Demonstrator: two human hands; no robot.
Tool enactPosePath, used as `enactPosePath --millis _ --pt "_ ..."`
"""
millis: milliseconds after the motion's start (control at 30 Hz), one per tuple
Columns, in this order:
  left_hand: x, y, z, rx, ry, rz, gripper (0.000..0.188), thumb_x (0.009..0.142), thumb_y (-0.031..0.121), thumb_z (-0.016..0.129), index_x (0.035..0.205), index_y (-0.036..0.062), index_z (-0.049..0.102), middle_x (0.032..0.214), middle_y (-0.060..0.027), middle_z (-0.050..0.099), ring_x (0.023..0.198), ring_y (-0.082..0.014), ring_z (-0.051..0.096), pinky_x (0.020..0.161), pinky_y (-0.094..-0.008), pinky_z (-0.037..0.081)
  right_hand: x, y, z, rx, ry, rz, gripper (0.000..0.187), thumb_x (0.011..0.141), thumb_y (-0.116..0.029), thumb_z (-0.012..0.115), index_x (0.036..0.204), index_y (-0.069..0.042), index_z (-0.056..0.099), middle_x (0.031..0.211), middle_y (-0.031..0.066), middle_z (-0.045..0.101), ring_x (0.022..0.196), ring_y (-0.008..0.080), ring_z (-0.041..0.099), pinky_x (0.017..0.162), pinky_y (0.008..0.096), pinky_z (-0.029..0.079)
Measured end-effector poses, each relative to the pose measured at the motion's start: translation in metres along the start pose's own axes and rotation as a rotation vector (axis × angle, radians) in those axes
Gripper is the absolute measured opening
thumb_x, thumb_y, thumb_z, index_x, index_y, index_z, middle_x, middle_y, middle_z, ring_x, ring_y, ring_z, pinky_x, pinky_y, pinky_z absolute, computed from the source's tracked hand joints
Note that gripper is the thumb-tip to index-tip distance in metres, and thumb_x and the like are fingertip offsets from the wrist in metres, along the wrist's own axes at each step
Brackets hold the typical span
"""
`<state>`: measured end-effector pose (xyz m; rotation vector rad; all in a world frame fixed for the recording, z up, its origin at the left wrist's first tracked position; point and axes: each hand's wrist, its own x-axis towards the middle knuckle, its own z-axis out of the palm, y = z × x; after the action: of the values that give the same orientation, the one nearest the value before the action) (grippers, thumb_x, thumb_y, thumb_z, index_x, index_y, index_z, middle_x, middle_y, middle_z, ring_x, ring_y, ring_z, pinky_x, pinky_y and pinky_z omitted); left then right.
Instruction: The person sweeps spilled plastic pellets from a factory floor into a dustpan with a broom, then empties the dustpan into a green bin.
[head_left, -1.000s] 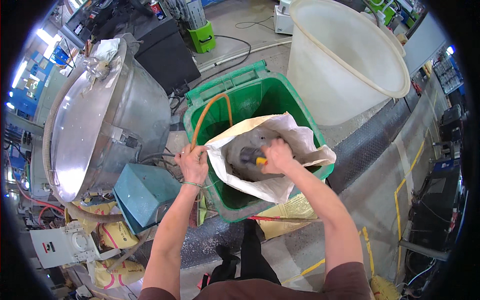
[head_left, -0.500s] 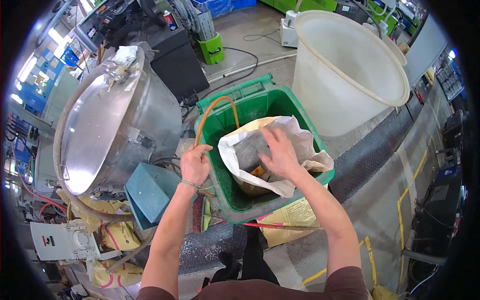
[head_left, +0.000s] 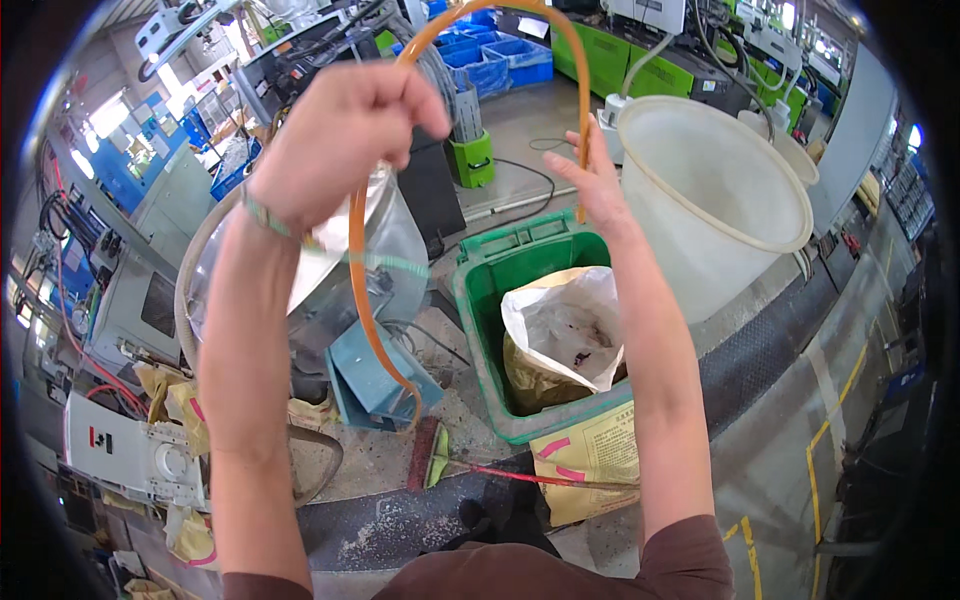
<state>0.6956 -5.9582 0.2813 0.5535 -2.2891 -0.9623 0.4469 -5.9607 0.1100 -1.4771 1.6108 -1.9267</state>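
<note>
A thin, flexible orange hose (head_left: 362, 290) arches high in front of me, its lower end curling down beside a blue scoop-like box (head_left: 385, 375). My left hand (head_left: 345, 145), raised and slightly blurred, is closed around the hose; a green band circles its wrist. At the arch's other end, my right hand (head_left: 598, 190) has its fingers apart, with the hose running down between thumb and fingers. Contact there is hard to tell. Below it stands a green bin (head_left: 482, 330) holding an open paper sack (head_left: 520, 325) with crumpled clear plastic inside.
A large off-white tub (head_left: 665, 230) stands right of the bin, and a shiny metal drum (head_left: 400, 275) to its left. A broom (head_left: 432, 455) and a flattened yellow paper sack (head_left: 590, 450) lie on the floor in front. Blue crates (head_left: 525, 62) are at the back.
My left hand has lifted the orange hose up and out of the bin. The right hand has left the sack's mouth and risen to the hose. My view has tilted upward.
</note>
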Motion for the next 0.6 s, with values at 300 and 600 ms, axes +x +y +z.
enactPosePath --millis 300,600 --pt "0.015 0.086 -0.022 0.328 0.282 0.364 0.024 0.066 0.004 0.042 0.071 0.0011 0.065 0.067 -0.0139 0.061 0.062 -0.0215 0.056 0.061 -0.029 0.045 -0.044 -0.159 0.016 0.396 -0.423 0.178 0.055 0.077 -0.041 0.059 0.119 -0.01 0.041 0.109 0.0055 0.055 0.103 0.0124 0.046 0.083 0.0306 0.031" --pt "0.01 0.108 0.011 0.141 0.3 0.498 0.015 0.064 0.007 0.05 0.06 0.0013 0.063 0.061 -0.0175 0.059 0.062 -0.0265 0.06 0.06 -0.0327 0.046 -0.087 -0.224 0.015 0.622 -0.343 0.26 0.032 0.075 -0.022 0.062 0.101 -0.006 0.052 0.096 0.0077 0.059 0.089 0.0178 0.056 0.073 0.0307 0.044"
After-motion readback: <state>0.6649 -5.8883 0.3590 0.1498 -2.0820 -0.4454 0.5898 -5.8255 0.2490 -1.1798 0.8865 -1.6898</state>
